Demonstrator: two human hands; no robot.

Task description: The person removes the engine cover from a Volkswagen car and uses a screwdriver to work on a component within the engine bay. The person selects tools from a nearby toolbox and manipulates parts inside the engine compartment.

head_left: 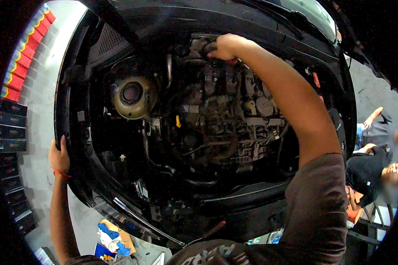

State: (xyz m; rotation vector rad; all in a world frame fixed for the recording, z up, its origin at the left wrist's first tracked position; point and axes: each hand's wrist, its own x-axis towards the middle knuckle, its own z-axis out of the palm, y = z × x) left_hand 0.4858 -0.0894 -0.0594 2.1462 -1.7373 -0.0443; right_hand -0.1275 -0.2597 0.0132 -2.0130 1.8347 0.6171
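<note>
Far across the engine bay, my right hand [229, 47] reaches down at the back of the dark, dusty engine [216, 106]. Its fingers are curled at a greyish part; what they hold, if anything, is hidden. On the left, my left hand [59, 158], with a red string at the wrist, rests on the black fender edge [63, 106], its thumb and fingers apart. Between the two hands sits a round yellowish coolant tank [150, 95] with a dark cap. A yellow dipstick handle [178, 121] stands out from the engine's near left part.
A long chrome ratchet bar [148, 221] lies along the front edge, with a red-handled tool [217, 228] near it. Red boxes [28, 53] and black boxes [11, 132] line the left wall. Another person [369, 170] is at the right. An open carton [126, 236] holds cloths.
</note>
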